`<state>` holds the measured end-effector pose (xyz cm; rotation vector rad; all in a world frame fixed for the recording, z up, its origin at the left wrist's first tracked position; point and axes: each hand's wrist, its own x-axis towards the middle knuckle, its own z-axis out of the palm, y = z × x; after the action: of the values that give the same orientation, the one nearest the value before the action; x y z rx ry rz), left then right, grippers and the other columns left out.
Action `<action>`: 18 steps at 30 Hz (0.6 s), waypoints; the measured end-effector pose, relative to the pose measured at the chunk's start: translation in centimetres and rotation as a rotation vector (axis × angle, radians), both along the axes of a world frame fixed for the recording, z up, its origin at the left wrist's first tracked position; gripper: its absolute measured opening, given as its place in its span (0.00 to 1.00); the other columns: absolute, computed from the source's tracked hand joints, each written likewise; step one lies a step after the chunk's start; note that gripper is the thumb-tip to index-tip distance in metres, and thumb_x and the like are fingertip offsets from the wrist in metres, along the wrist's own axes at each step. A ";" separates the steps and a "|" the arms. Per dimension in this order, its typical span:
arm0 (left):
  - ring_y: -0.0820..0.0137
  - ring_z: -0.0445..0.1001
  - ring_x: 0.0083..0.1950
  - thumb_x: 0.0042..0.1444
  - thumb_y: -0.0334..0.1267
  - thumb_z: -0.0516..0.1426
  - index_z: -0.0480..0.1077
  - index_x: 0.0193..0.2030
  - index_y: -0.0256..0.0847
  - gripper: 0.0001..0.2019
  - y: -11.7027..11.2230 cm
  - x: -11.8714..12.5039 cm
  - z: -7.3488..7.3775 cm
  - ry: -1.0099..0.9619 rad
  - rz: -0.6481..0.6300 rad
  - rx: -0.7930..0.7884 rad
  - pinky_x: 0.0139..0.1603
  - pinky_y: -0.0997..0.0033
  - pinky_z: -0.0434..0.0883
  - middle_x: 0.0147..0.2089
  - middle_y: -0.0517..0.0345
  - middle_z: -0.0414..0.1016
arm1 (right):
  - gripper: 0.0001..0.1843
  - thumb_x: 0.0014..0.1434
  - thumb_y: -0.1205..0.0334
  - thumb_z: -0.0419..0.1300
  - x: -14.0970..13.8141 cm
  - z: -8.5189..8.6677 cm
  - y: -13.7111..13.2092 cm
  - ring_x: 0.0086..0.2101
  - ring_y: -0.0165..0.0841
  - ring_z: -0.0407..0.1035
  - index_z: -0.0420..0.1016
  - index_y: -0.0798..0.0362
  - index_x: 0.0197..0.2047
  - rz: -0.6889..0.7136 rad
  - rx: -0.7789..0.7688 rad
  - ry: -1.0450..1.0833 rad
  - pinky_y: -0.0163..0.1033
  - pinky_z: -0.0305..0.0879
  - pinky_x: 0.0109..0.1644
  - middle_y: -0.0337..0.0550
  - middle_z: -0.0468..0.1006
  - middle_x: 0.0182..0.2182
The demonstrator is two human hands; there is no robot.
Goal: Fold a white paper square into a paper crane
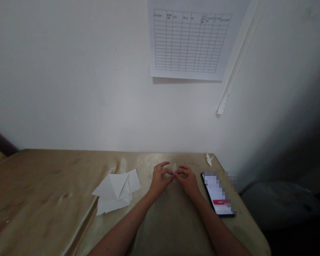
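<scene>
My left hand [160, 176] and my right hand [187, 179] meet above the table, near its back edge. Between their thumbs and index fingers they pinch a small folded piece of white paper [175, 167], which stands up narrow and pointed. The fingertips cover its lower part, so its full shape is hidden. On both hands the other fingers are loosely spread. To the left lies a pile of white paper sheets [117, 192], some of them folded. A small folded paper figure [209, 160], shaped like a bird, rests at the back right corner.
A phone [218, 209] with a lit screen lies right of my right forearm. The table [56, 185] has a wrinkled tan cover and meets a white wall [69, 89]. A printed chart [188, 42] hangs there, beside a cable cover [237, 60].
</scene>
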<state>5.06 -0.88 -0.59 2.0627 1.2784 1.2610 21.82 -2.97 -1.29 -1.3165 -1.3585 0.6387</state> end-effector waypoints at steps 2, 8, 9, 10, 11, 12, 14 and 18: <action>0.58 0.67 0.62 0.50 0.35 0.67 0.79 0.32 0.46 0.03 0.0 0.1 0.0 -0.006 0.009 -0.004 0.64 0.47 0.63 0.59 0.56 0.73 | 0.07 0.50 0.55 0.67 -0.1 0.0 -0.1 0.50 0.40 0.70 0.83 0.48 0.30 -0.013 0.015 -0.008 0.47 0.62 0.60 0.47 0.77 0.47; 0.60 0.71 0.58 0.49 0.30 0.63 0.78 0.35 0.46 0.07 0.1 0.1 0.1 -0.034 -0.039 -0.060 0.64 0.49 0.64 0.51 0.55 0.79 | 0.06 0.51 0.57 0.65 -0.3 0.0 0.0 0.49 0.40 0.71 0.82 0.48 0.30 -0.019 0.025 -0.014 0.48 0.61 0.61 0.47 0.77 0.46; 0.60 0.72 0.58 0.49 0.29 0.63 0.79 0.36 0.46 0.08 0.1 0.1 0.0 -0.038 -0.045 -0.075 0.64 0.50 0.65 0.49 0.55 0.80 | 0.06 0.51 0.57 0.65 -0.3 0.0 0.0 0.49 0.41 0.71 0.82 0.48 0.30 -0.018 0.025 -0.017 0.48 0.61 0.60 0.47 0.77 0.46; 0.60 0.72 0.58 0.49 0.29 0.62 0.79 0.37 0.46 0.09 0.1 0.1 -0.1 -0.040 -0.039 -0.091 0.63 0.50 0.65 0.48 0.55 0.80 | 0.06 0.51 0.57 0.65 -0.3 0.1 0.0 0.49 0.41 0.71 0.82 0.48 0.31 -0.022 0.027 -0.021 0.48 0.62 0.60 0.47 0.77 0.46; 0.60 0.73 0.58 0.49 0.29 0.62 0.79 0.37 0.47 0.10 0.1 0.1 -0.1 -0.038 -0.023 -0.109 0.63 0.50 0.66 0.48 0.55 0.80 | 0.06 0.51 0.57 0.65 -0.3 0.1 -0.1 0.49 0.41 0.71 0.82 0.48 0.31 -0.028 0.032 -0.028 0.48 0.62 0.60 0.47 0.77 0.46; 0.60 0.73 0.57 0.49 0.30 0.62 0.79 0.38 0.47 0.10 0.1 0.1 -0.2 -0.034 -0.001 -0.125 0.62 0.50 0.66 0.48 0.54 0.80 | 0.06 0.51 0.57 0.64 -0.4 0.1 -0.1 0.49 0.41 0.70 0.82 0.48 0.31 -0.033 0.037 -0.037 0.48 0.62 0.60 0.48 0.77 0.46; 0.59 0.74 0.56 0.49 0.31 0.63 0.80 0.38 0.46 0.09 0.1 0.1 -0.2 -0.021 0.033 -0.148 0.62 0.49 0.66 0.50 0.53 0.80 | 0.06 0.52 0.57 0.64 -0.4 0.2 -0.2 0.49 0.41 0.70 0.82 0.48 0.31 -0.037 0.047 -0.052 0.49 0.62 0.60 0.48 0.77 0.46; 0.59 0.76 0.53 0.49 0.33 0.63 0.79 0.37 0.46 0.08 0.1 0.1 0.1 0.007 0.021 -0.174 0.64 0.46 0.63 0.46 0.55 0.81 | 0.06 0.53 0.57 0.63 -0.4 0.3 -0.3 0.50 0.42 0.70 0.81 0.48 0.31 -0.029 0.045 -0.061 0.50 0.61 0.60 0.48 0.78 0.46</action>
<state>5.16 -0.78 -0.52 1.9378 1.3647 1.1103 21.43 -3.27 -1.01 -1.3263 -1.3933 0.5489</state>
